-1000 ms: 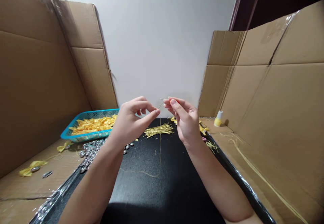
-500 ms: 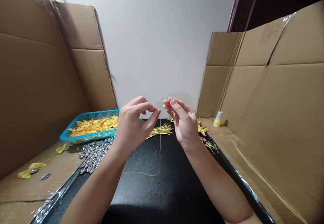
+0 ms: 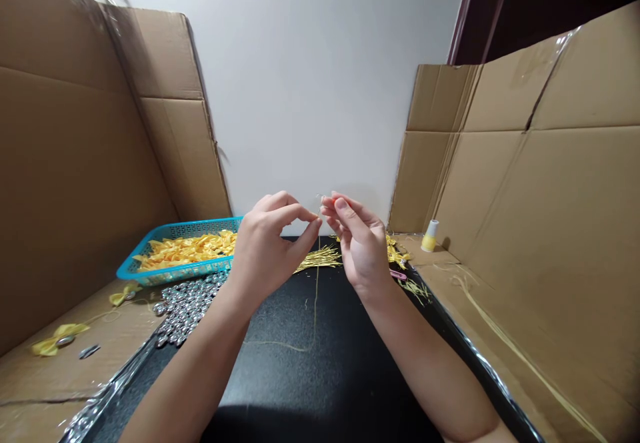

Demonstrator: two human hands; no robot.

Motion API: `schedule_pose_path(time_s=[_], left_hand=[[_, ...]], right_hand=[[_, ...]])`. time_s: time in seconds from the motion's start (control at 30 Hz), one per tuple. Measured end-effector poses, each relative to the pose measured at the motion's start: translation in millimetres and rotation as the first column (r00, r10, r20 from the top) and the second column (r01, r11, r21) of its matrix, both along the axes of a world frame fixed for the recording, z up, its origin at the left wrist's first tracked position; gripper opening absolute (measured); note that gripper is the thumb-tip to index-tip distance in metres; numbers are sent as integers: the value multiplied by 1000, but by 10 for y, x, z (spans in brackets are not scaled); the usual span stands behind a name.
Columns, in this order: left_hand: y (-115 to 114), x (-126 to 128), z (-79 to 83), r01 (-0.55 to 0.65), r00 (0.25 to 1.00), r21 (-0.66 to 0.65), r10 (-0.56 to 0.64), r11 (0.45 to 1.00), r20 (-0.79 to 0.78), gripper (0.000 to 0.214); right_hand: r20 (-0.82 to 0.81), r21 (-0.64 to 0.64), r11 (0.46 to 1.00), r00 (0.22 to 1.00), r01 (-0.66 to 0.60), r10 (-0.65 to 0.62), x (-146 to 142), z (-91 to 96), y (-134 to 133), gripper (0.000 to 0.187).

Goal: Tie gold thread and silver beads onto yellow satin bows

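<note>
Between cardboard sides (image 3: pixel 560 229) and a pale wall (image 3: pixel 310 96), we reach out over a black table (image 3: pixel 310 383).
At far left we see a blue basket (image 3: pixel 127 275) holding yellow bows (image 3: pixel 190 249). Our left hand (image 3: pixel 270 249) has its thumb and forefinger brought together, apparently pinching a thread (image 3: pixel 316 296); our right hand (image 3: pixel 363 243), just beside it, is half curled, thumb pressed to fingers on a red piece (image 3: pixel 332 201). Silver beads (image 3: pixel 187 306) lie heaped in front of the basket; gold strips (image 3: pixel 320 257) lie behind our left fingertips, partly hidden. A spool (image 3: pixel 429 237) stands upright at right, and a pink pin (image 3: pixel 399 275) shows by our right wrist. The thread drops from our fingertips to the table, then bends left. The red piece, mostly covered, sits above it, with a fine pale tip beside it that we cannot make out.
</note>
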State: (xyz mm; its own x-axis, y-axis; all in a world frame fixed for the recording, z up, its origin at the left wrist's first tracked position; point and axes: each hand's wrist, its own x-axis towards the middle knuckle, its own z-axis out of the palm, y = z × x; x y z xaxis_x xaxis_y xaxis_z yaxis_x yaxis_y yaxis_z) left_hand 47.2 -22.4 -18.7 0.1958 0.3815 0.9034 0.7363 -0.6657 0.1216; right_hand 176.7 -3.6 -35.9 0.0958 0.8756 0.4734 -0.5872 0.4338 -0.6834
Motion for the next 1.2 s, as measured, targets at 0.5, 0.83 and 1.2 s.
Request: schedule_pose_path(time_s=[0.5,0.83,1.2], left_hand=[[92,-187,113,330,928,-302,-248,894,278,21],[168,-179,94,607,783,-418,-418,676,460,16],[190,-241,99,644,756,-394,-467,656,458,22]], right_hand=[[67,-43,998,997,-34,37,25,8,21,5],[130,-36,996,988,-82,86,41,8,37,1],[126,-105,974,969,-200,213,52,34,26,3]])
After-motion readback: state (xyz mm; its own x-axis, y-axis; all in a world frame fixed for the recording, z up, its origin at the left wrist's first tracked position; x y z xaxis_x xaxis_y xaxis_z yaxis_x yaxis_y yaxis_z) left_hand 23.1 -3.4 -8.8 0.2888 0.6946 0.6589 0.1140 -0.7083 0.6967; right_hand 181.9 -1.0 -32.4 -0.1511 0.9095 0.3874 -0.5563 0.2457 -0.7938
